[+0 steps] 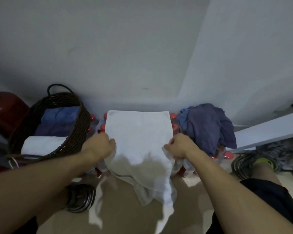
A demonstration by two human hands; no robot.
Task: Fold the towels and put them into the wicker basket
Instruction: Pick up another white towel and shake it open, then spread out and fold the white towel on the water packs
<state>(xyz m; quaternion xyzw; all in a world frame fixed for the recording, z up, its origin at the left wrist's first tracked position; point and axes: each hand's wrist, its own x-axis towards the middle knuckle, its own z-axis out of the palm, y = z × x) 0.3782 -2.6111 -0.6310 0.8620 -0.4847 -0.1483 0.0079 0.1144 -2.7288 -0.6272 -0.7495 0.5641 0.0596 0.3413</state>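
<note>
A white towel (137, 132) lies spread over packs of red-capped bottles, its near end hanging down toward the floor. My left hand (101, 145) grips its left edge and my right hand (179, 146) grips its right edge, both with curled fingers. The dark wicker basket (78, 132) stands to the left against the wall. Inside it lie a folded blue towel (60, 114), a purple one (54, 129) and a white one (42, 144). A heap of unfolded blue-purple towels (208, 125) sits to the right on the bottles.
Red-capped bottles (174, 127) in shrink-wrapped packs serve as the work surface against the white wall. A red fire extinguisher (5, 110) stands at far left. A white board (267, 130) leans at right. My shoes (79, 196) rest on the tan floor.
</note>
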